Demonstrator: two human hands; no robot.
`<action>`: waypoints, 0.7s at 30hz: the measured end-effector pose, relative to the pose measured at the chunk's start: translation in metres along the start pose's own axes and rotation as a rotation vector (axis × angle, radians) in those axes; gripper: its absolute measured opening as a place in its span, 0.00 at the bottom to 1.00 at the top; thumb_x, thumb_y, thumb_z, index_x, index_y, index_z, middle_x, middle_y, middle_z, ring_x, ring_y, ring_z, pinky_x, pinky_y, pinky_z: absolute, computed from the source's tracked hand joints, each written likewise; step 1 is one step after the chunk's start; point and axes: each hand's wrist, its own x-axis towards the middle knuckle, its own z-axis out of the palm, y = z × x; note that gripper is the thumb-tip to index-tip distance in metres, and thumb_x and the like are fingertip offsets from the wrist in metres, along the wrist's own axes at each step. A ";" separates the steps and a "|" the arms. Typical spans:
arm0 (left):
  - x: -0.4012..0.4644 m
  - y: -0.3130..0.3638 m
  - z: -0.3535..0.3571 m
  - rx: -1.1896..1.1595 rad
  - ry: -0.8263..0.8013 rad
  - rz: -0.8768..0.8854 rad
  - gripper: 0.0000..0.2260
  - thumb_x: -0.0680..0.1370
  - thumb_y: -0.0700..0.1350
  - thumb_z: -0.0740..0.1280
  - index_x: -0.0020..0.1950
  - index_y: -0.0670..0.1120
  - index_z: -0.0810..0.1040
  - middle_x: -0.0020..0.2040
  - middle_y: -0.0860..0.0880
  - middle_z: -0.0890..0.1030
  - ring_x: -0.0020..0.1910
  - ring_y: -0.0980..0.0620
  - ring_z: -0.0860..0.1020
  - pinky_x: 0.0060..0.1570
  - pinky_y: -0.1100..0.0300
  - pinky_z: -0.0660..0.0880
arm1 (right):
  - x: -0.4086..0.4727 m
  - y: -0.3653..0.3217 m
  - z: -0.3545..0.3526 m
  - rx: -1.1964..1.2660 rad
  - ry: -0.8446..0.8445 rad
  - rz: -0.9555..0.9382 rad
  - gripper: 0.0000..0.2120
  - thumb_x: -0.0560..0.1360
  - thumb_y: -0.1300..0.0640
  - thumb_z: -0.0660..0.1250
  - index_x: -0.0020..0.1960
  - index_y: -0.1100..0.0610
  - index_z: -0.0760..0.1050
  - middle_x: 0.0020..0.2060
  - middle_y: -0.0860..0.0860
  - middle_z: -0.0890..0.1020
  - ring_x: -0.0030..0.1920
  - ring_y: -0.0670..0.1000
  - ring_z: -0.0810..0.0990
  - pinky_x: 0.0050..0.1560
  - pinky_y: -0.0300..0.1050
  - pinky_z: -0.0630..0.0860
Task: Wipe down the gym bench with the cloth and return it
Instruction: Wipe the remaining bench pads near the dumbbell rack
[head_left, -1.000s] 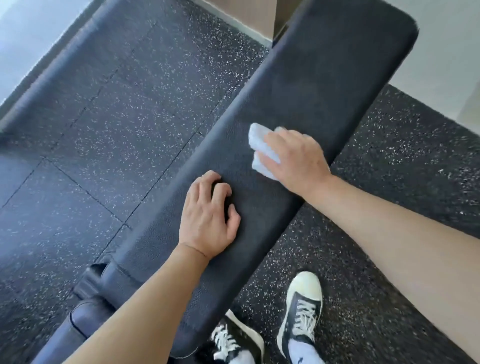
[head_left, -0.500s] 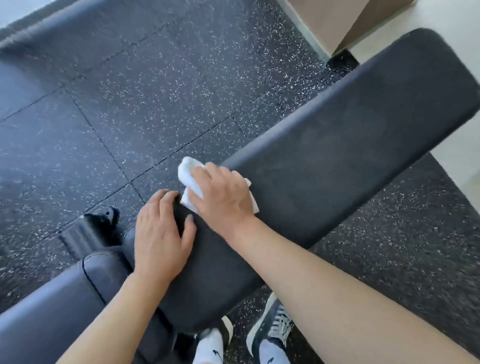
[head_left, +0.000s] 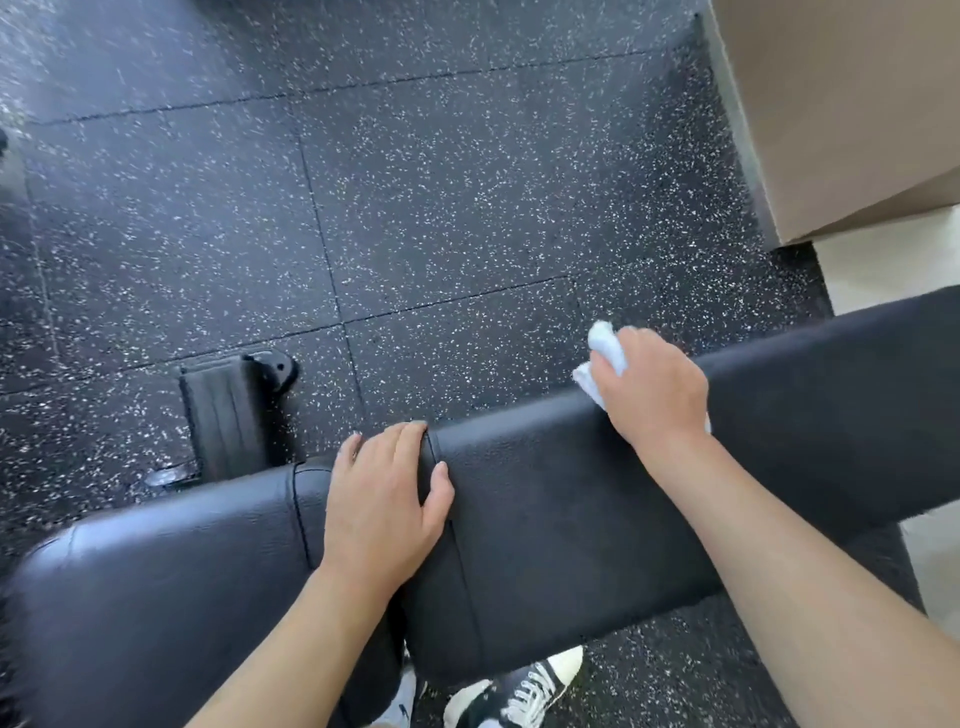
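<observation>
While a white cloth (head_left: 605, 358) is gripped in the right hand (head_left: 652, 387) at the far edge of the black gym bench (head_left: 561, 514), the left hand (head_left: 382, 506) is laid flat, fingers relaxed, across the pad seam; a sneaker (head_left: 524, 686) is seen on the speckled floor (head_left: 415, 208).

Open floor (head_left: 441, 208) beyond the bench (head_left: 571, 519) — only its foot (head_left: 228, 415) intrudes.

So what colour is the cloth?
The cloth is white, bunched in the right hand; the head view shows it.
</observation>
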 end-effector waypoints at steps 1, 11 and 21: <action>0.001 -0.003 -0.002 0.035 0.015 -0.020 0.22 0.81 0.54 0.58 0.67 0.43 0.79 0.60 0.47 0.84 0.59 0.44 0.82 0.72 0.38 0.67 | -0.001 -0.026 -0.003 0.016 -0.068 -0.077 0.09 0.79 0.46 0.60 0.45 0.51 0.69 0.38 0.48 0.73 0.44 0.61 0.79 0.39 0.51 0.73; -0.005 -0.033 -0.014 0.086 0.010 -0.064 0.15 0.79 0.53 0.60 0.44 0.45 0.80 0.37 0.46 0.80 0.42 0.41 0.78 0.65 0.41 0.73 | -0.019 -0.190 -0.014 0.073 -0.547 -0.421 0.13 0.79 0.43 0.60 0.48 0.52 0.74 0.46 0.51 0.82 0.50 0.59 0.79 0.45 0.51 0.72; 0.002 -0.026 -0.013 0.042 0.007 -0.119 0.16 0.82 0.52 0.58 0.53 0.46 0.83 0.43 0.49 0.83 0.43 0.43 0.79 0.59 0.44 0.73 | 0.027 -0.092 -0.011 -0.176 -0.628 -0.179 0.15 0.75 0.38 0.59 0.54 0.45 0.77 0.49 0.49 0.82 0.47 0.59 0.76 0.46 0.51 0.71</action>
